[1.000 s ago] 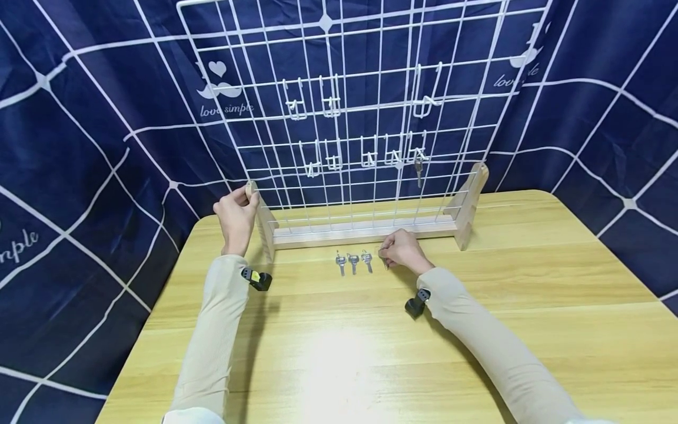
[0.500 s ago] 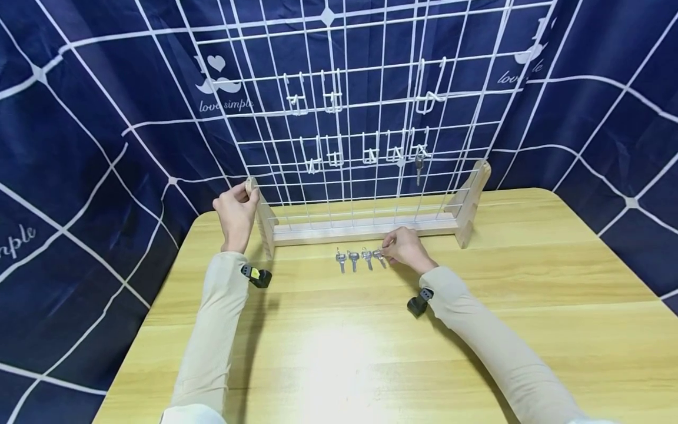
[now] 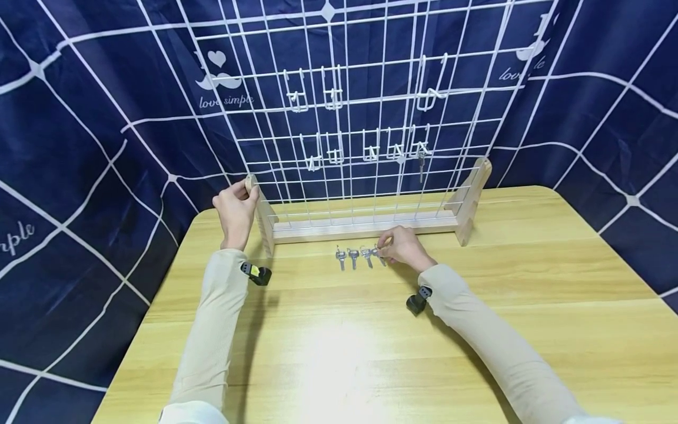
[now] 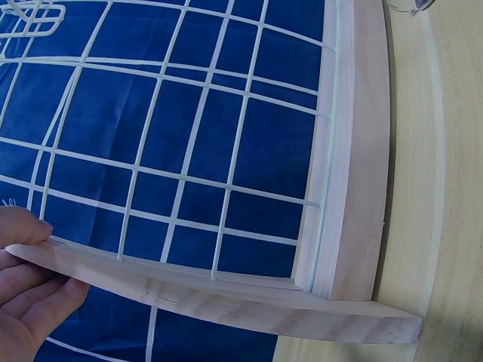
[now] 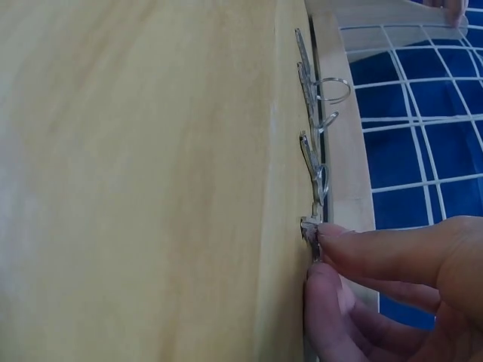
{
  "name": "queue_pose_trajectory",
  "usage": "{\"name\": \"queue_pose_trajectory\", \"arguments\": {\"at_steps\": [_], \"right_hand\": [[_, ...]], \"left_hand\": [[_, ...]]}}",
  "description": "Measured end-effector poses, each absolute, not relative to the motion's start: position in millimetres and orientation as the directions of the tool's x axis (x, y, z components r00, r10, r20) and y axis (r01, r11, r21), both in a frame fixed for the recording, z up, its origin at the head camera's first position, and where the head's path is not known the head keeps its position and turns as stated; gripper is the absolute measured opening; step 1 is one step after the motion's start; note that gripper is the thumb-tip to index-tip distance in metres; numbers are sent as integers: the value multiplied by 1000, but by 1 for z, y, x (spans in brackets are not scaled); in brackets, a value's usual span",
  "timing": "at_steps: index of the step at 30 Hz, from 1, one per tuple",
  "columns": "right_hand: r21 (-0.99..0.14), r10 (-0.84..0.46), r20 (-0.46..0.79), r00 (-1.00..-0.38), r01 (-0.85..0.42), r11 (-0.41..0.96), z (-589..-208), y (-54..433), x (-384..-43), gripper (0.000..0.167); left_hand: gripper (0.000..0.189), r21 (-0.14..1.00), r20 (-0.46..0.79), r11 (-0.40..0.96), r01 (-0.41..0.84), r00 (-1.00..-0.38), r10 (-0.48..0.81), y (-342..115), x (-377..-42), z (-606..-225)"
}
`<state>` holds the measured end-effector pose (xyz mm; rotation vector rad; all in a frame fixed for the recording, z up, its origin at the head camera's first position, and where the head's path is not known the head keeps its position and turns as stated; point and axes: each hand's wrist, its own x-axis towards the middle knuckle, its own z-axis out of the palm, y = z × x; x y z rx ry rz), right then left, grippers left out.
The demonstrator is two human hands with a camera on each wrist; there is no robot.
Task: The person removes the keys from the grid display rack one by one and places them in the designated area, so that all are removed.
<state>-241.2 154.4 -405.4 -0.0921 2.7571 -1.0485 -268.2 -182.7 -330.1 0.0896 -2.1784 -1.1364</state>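
My left hand (image 3: 235,217) grips the top of the wooden left side post (image 3: 263,224) of a white wire grid rack (image 3: 360,171). In the left wrist view, thumb and fingers lie on either side of the post (image 4: 204,298). At the rack's foot my right hand (image 3: 405,246) pinches a small silver key (image 5: 310,228) between thumb and finger, down at the tabletop. Three more keys lie in a row to its left: a near one (image 3: 366,255), a middle one (image 3: 354,257) and a far one (image 3: 341,258). Rings show on some keys in the right wrist view.
White wire hooks hang on the grid in two rows, among them an upper right hook (image 3: 426,100). Another key (image 3: 421,168) hangs from the lower right hook. The rack's wooden base bar (image 3: 318,232) stands on the wooden table (image 3: 296,306), before a dark blue curtain (image 3: 79,176).
My right hand has brought its key leftward, down beside the three other keys, and turned it to point away from the rack like them. My left hand stays on the post.
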Motion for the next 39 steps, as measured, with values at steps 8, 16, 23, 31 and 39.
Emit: {"name": "queue_pose_trajectory", "arguments": {"at_steps": [8, 16, 23, 31, 39], "right_hand": [[-667, -132, -171, -976, 16, 745, -406, 156, -243, 20], [-694, -125, -150, -981, 15, 720, -407, 159, -243, 16], [-686, -137, -173, -975, 20, 728, -408, 158, -243, 16], [-700, -126, -180, -976, 37, 713, -409, 157, -243, 14], [-712, -90, -219, -972, 96, 696, -409, 153, -243, 7]], "left_hand": [[24, 752, 512, 626, 205, -780, -359, -182, -268, -330], [19, 760, 514, 612, 221, -780, -357, -181, -269, -328], [21, 758, 507, 620, 203, -782, -363, -182, -269, -330], [19, 758, 507, 618, 207, -784, -359, -181, -268, -329], [17, 762, 501, 617, 198, -784, -367, -181, -267, -330]]}}
